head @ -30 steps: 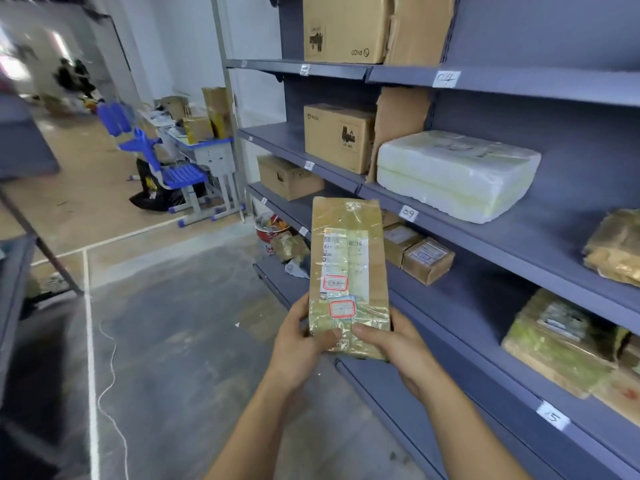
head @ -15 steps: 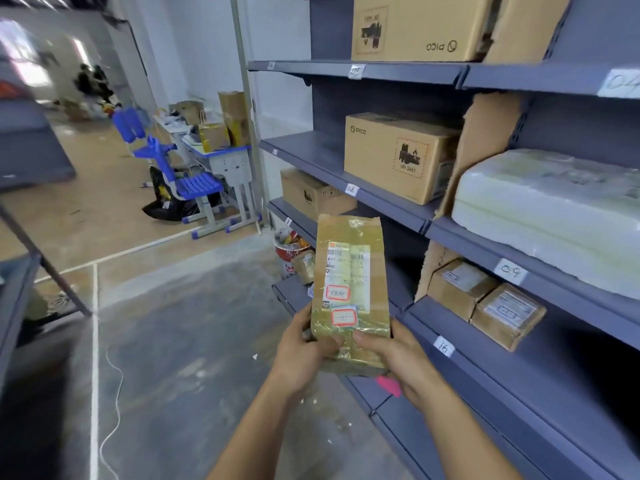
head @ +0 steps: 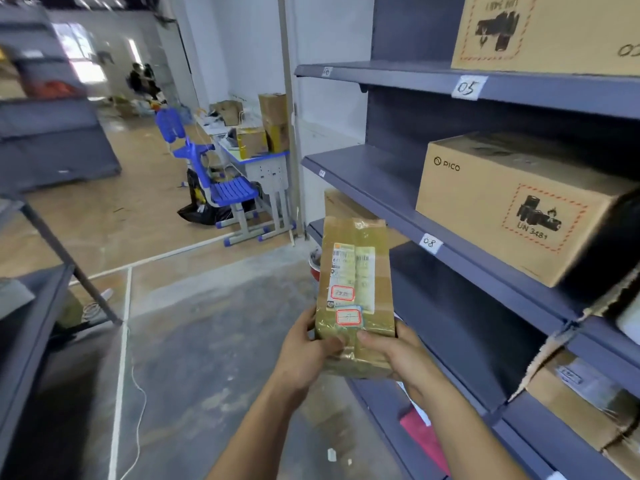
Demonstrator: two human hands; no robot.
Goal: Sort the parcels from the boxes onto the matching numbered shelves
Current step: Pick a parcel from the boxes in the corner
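Note:
I hold a tall brown parcel (head: 355, 292) wrapped in clear tape upright in front of me, its white shipping label and two red-framed stickers facing me. My left hand (head: 306, 351) grips its lower left edge and my right hand (head: 398, 355) its lower right corner, thumbs on the front. The grey-blue shelving (head: 408, 206) runs along my right. A tag reading 05 (head: 468, 87) marks the upper shelf edge and a tag reading 08 (head: 429, 242) the one below, just right of the parcel's top.
A PICO cardboard box (head: 512, 206) stands on the 08 shelf, another box (head: 543, 29) on the 05 shelf. More parcels (head: 588, 407) lie on a lower shelf at right. A blue chair (head: 225, 188) and desk with boxes stand ahead on the left. Another rack (head: 31, 327) is at my left.
I have walked further along the shelving, so the shelves and PICO box loom larger and the 05 and 08 tags came into view. The parcel stays upright in both hands.

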